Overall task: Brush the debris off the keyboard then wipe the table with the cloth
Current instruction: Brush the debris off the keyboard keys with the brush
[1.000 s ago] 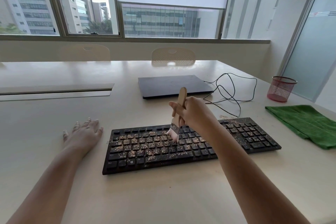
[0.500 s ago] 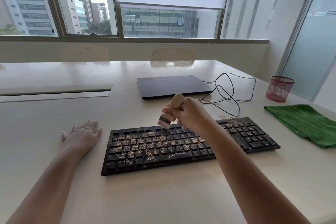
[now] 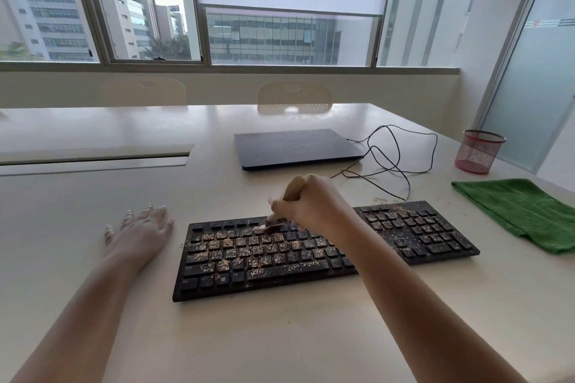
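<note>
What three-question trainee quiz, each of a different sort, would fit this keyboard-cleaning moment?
1. True or false: the green cloth lies on the keyboard.
2. Which hand holds the brush? A left, B right, C neither.
3. Fill in: the left hand rests flat on the ____.

Key: 1 false, it lies on the table right of the keyboard. 2 B, the right hand grips it, bristles at the upper key rows. 3 table.
</note>
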